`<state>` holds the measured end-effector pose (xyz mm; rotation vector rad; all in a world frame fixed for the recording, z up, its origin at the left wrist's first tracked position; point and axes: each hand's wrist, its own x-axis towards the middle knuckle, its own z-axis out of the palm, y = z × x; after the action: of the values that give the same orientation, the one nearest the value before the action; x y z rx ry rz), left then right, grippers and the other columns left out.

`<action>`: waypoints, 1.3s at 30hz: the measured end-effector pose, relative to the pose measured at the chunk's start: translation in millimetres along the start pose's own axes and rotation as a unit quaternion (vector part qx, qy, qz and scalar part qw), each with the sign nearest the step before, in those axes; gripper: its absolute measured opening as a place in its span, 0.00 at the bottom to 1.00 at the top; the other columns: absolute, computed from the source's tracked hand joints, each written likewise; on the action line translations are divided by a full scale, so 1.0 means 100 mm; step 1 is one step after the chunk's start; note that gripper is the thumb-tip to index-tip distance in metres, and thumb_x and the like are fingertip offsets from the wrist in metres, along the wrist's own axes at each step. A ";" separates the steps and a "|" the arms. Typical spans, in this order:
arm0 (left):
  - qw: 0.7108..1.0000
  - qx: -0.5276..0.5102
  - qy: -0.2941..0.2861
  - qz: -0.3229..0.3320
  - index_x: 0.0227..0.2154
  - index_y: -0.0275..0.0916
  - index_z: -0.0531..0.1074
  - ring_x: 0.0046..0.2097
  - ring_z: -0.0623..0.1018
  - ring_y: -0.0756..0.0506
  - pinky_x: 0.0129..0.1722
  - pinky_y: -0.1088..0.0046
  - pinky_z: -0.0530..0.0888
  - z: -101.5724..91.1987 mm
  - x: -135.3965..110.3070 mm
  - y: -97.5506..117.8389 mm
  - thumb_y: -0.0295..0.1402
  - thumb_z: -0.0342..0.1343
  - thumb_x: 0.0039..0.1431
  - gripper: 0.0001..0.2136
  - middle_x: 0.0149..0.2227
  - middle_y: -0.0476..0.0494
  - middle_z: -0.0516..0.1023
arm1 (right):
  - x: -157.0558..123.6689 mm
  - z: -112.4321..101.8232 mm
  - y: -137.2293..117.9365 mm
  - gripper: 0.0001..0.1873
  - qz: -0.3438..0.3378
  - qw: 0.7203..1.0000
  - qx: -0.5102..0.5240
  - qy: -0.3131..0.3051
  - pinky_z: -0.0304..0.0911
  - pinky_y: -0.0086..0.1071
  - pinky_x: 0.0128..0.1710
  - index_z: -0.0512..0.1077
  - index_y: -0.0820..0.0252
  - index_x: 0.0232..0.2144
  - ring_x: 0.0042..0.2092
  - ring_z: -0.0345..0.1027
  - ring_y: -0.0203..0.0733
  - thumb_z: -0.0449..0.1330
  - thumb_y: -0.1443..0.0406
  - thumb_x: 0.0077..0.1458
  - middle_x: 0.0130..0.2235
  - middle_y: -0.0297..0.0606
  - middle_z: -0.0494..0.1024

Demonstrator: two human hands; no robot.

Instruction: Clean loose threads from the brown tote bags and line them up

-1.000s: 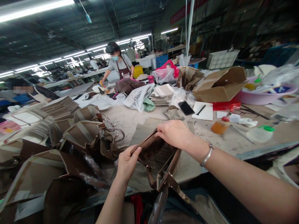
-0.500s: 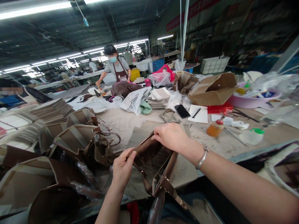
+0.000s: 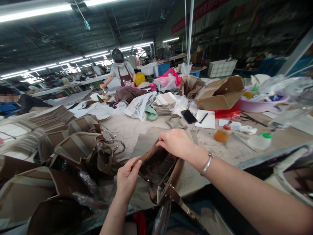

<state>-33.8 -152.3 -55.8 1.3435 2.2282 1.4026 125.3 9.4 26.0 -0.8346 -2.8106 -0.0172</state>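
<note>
A brown handbag (image 3: 161,173) stands open at the near edge of the worktable (image 3: 220,153). My left hand (image 3: 128,178) pinches the bag's near-left rim between thumb and fingers. On the far rim rests my right hand (image 3: 174,143), fingers curled over the edge and gripping it; a silver bracelet circles that wrist. The two hands hold the mouth of the bag apart, so the dark lining shows. A strap with a metal buckle (image 3: 179,204) hangs from the bag's front over the table edge.
Several beige-and-brown bags (image 3: 83,147) pile up at left. A black phone (image 3: 188,116), notepad with pen (image 3: 206,119), orange bottle (image 3: 221,133), cardboard box (image 3: 220,93) and pink basin (image 3: 259,104) lie beyond. A person in an apron (image 3: 122,73) works at the far end.
The view has drifted slightly, shifting everything left. Both hands keep their hold on the bag's rim, with the bag mouth held open as before.
</note>
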 end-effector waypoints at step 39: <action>0.923 0.299 -0.200 0.140 0.44 0.42 0.72 0.39 0.77 0.42 0.37 0.72 0.69 -0.02 0.48 0.68 0.36 0.49 0.56 0.15 0.40 0.41 0.79 | 0.09 -0.03 0.01 0.10 -0.045 0.999 -0.007 0.002 0.60 0.29 0.31 0.74 0.59 0.30 0.36 0.70 0.42 0.53 0.64 0.56 0.33 0.40 0.77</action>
<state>-22.2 -107.0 13.1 1.9830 2.3115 0.4122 119.0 15.0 30.8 -0.7086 -2.8460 -0.0531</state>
